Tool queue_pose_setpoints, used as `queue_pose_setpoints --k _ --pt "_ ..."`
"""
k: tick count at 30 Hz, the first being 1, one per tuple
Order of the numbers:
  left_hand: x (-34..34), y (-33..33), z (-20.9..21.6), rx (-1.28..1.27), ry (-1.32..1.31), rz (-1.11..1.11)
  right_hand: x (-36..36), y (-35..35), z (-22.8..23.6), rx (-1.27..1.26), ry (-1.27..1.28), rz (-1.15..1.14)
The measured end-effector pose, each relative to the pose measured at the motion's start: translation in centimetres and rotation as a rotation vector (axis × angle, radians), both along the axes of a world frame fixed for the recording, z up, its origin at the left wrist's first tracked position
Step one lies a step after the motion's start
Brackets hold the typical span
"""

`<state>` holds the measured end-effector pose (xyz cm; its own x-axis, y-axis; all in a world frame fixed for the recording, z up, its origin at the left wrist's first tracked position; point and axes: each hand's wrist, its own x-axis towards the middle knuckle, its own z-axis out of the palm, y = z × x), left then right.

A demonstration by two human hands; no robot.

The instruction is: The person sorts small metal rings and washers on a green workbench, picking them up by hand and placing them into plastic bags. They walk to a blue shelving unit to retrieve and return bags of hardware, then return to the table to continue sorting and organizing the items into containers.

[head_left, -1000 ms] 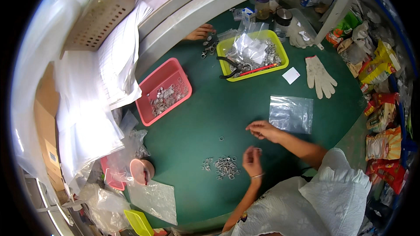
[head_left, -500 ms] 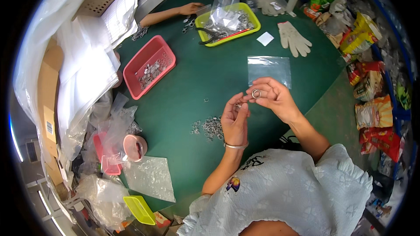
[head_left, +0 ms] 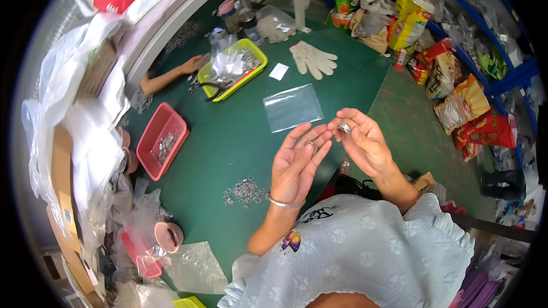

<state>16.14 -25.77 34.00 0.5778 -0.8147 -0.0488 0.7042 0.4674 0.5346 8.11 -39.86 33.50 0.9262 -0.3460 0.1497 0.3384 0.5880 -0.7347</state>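
Note:
My left hand [head_left: 295, 166] is raised over the table's front edge, its thumb bent across the palm. A small metal ring [head_left: 310, 146] rests between that thumb and the fingers. Close beside it, my right hand [head_left: 368, 147] pinches shiny metal rings [head_left: 344, 128] between thumb and fingertips; how many is too small to tell. The fingertips of both hands nearly meet. Left of my left hand, a loose pile of small metal rings [head_left: 246, 192] lies on the green table [head_left: 217, 154]. A flat clear plastic bag [head_left: 293, 107] lies just beyond my hands.
A red bin [head_left: 181, 137] holding small metal parts stands at left. Farther back are a yellow-green tray [head_left: 258, 68] with parts and bags, a white glove [head_left: 313, 60], and another person's hand [head_left: 191, 64]. A pink cup [head_left: 169, 236] and plastic bags crowd the left edge.
The view has swung to the right, shifting the table leftward. My right hand has turned its rings to a flatter angle. My left fingers have spread more, showing the ring in them.

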Motion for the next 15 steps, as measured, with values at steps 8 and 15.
queue_pose_setpoints --k 8,15 --pt "-5.0 -11.1 2.4 -0.156 0.054 -0.248 -8.1 -9.2 2.0 -0.790 0.096 -0.503" --pt "-11.1 -23.8 3.8 -0.232 0.094 -0.513 -15.8 -19.1 3.8 -1.534 0.088 -0.770"
